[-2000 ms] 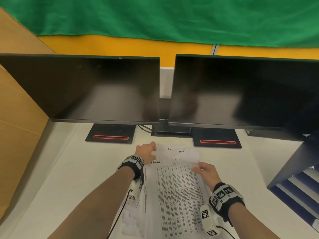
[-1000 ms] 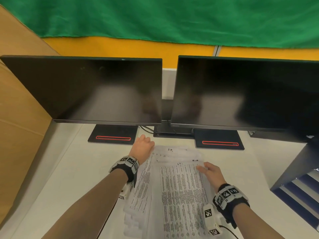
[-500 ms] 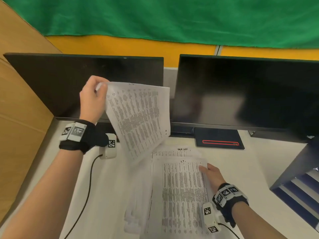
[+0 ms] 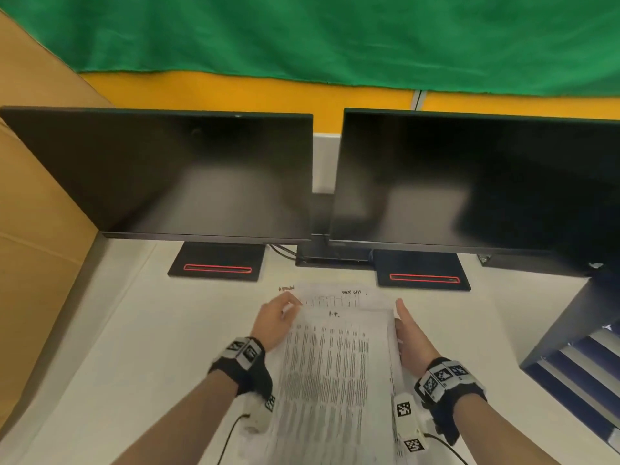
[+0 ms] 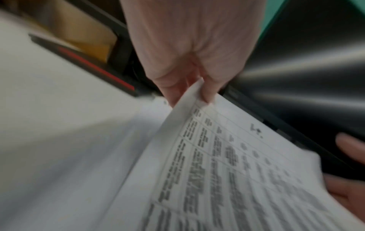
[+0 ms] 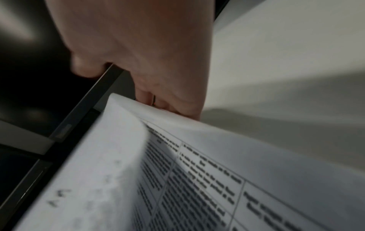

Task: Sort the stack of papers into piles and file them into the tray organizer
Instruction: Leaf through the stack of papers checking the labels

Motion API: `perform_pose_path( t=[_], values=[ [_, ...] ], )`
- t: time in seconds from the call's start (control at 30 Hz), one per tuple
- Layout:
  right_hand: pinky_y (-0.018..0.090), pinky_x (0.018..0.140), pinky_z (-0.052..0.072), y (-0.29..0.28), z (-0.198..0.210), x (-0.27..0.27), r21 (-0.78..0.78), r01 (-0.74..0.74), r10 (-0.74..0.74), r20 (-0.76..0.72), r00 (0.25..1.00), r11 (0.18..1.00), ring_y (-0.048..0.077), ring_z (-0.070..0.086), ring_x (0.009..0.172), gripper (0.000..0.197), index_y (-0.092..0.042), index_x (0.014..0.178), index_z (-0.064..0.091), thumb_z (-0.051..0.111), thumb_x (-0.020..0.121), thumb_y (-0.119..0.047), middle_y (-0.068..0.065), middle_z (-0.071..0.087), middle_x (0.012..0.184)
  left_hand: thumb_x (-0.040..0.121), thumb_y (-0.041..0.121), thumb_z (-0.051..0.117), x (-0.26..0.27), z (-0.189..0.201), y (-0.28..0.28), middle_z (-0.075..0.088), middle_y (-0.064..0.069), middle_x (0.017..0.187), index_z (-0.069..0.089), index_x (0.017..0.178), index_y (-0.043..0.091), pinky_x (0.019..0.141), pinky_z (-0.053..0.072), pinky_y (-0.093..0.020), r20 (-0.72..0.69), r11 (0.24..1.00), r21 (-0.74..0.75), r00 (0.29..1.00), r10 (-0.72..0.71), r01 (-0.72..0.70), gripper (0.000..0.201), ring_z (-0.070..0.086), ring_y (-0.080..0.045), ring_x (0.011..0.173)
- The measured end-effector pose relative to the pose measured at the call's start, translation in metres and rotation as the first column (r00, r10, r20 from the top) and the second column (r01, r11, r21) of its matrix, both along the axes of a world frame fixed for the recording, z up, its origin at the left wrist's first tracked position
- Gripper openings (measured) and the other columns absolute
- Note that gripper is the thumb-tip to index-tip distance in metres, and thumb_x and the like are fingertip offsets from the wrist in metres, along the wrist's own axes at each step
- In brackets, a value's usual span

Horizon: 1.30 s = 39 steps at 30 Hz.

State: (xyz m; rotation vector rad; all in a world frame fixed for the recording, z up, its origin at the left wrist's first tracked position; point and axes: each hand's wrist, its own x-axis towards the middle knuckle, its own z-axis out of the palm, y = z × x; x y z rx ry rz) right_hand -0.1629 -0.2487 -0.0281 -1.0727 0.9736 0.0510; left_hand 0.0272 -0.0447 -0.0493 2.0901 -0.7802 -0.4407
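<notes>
A stack of printed papers (image 4: pixel 330 374) lies on the white desk (image 4: pixel 134 347) in front of me, with its sheets fanned unevenly. My left hand (image 4: pixel 292 305) pinches the far left corner of the top sheet (image 5: pixel 227 156) between thumb and fingers, and that corner is lifted a little. My right hand (image 4: pixel 402 317) lies with straight fingers against the stack's right edge; in the right wrist view its fingertips are hidden behind the raised paper edge (image 6: pixel 138 112). The dark blue tray organizer (image 4: pixel 563 323) stands at the right edge of the desk, well away from both hands.
Two dark monitors (image 4: pixel 188 176) (image 4: pixel 469 182) stand side by side just behind the papers, their black bases (image 4: pixel 218 261) close to the stack's far edge. A cardboard panel (image 4: pixel 33 229) walls off the left side. Cables run from both wrist cameras.
Half a second ago my left hand held one sheet high at the left; now it is down at the stack's far left corner, pinching the top sheet. My right hand has turned edge-on against the stack's right side.
</notes>
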Motion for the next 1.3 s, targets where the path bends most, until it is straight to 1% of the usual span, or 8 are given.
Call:
perform_pose_path(
  t=[0.13,0.27,0.53,0.73,0.9,1.0,1.17,1.3],
  values=[
    [0.033,0.068,0.055,0.002,-0.003,-0.001,-0.122,-0.032,0.043,0.088,0.995,0.992,0.024,0.073,0.088,0.035,-0.011,0.116,0.066,0.067,0.084,-0.027,0.011,0.074,0.106,0.094,0.015,0.05,-0.014,-0.016,-0.009,0.066,-0.002,0.104,0.063,0.098,0.01,0.076,0.041,-0.023,-0.01,0.992,0.088,0.996,0.091,-0.09,0.014,0.063,-0.022,0.09],
    [0.031,0.059,0.058,-0.002,-0.013,-0.001,-0.188,0.027,-0.015,0.066,0.998,0.982,0.027,0.072,0.071,0.021,0.003,0.099,0.068,0.057,0.083,0.011,0.023,0.071,0.094,0.095,0.021,0.042,-0.001,-0.013,-0.018,0.058,-0.007,0.112,0.064,0.098,0.018,0.09,0.045,-0.037,0.143,0.968,0.168,0.976,0.162,-0.185,0.022,0.055,-0.026,0.106],
    [0.034,0.066,0.056,0.001,-0.015,0.001,-0.235,-0.004,0.017,0.052,0.999,0.972,0.028,0.068,0.071,0.021,-0.003,0.088,0.071,0.057,0.081,0.012,0.019,0.071,0.085,0.092,0.02,0.045,0.041,-0.002,-0.025,0.05,-0.002,0.127,0.047,0.126,0.026,0.096,0.04,-0.039,0.268,0.82,0.572,0.952,-0.15,-0.032,0.035,0.044,-0.024,0.118],
    [0.049,0.088,0.053,0.001,-0.014,0.005,-0.274,0.005,0.0,0.018,1.0,0.962,0.034,0.068,0.085,0.019,-0.007,0.085,0.07,0.057,0.083,0.007,0.021,0.072,0.092,0.089,0.025,0.055,0.04,0.008,-0.027,0.062,0.001,0.092,0.068,0.093,0.015,0.077,0.043,-0.027,0.066,0.942,0.329,0.993,-0.101,0.074,0.017,0.056,-0.017,0.087],
    [0.052,0.103,0.044,-0.007,-0.036,0.011,-0.264,0.074,-0.06,0.062,0.996,0.962,0.033,0.063,0.11,0.049,-0.015,0.116,0.067,0.07,0.067,-0.011,0.013,0.067,0.119,0.09,0.022,0.059,0.035,0.0,-0.02,0.068,-0.005,0.111,0.07,0.103,0.012,0.099,0.042,-0.03,-0.013,0.932,0.266,0.968,-0.252,0.246,0.02,0.059,-0.019,0.106],
    [0.049,0.096,0.05,0.003,-0.019,0.012,-0.279,0.063,-0.049,0.058,0.997,0.958,0.035,0.067,0.099,0.024,-0.007,0.102,0.071,0.06,0.082,0.001,0.016,0.073,0.102,0.088,0.022,0.063,0.039,-0.003,-0.015,0.068,-0.007,0.111,0.07,0.104,0.009,0.101,0.044,-0.032,-0.047,0.926,0.254,0.96,-0.276,0.279,0.022,0.06,-0.02,0.106],
    [0.048,0.094,0.051,0.005,-0.018,0.012,-0.323,0.045,-0.02,0.08,0.997,0.945,0.035,0.069,0.096,0.02,-0.005,0.095,0.073,0.057,0.086,0.004,0.016,0.075,0.096,0.094,0.029,0.051,0.047,-0.004,-0.02,0.056,-0.009,0.121,0.056,0.12,0.015,0.091,0.047,-0.033,0.017,0.969,0.248,1.0,-0.008,0.004,0.03,0.059,-0.021,0.1],
    [0.048,0.094,0.051,0.003,-0.022,0.011,-0.358,0.031,0.001,0.088,0.996,0.933,0.036,0.068,0.097,0.016,-0.004,0.088,0.073,0.059,0.084,0.003,0.017,0.075,0.094,0.095,0.016,0.043,0.055,-0.006,-0.021,0.046,-0.009,0.132,0.045,0.13,0.016,0.1,0.042,-0.039,0.263,0.839,0.541,0.96,-0.098,-0.062,0.035,0.045,-0.028,0.12]
  ],
)
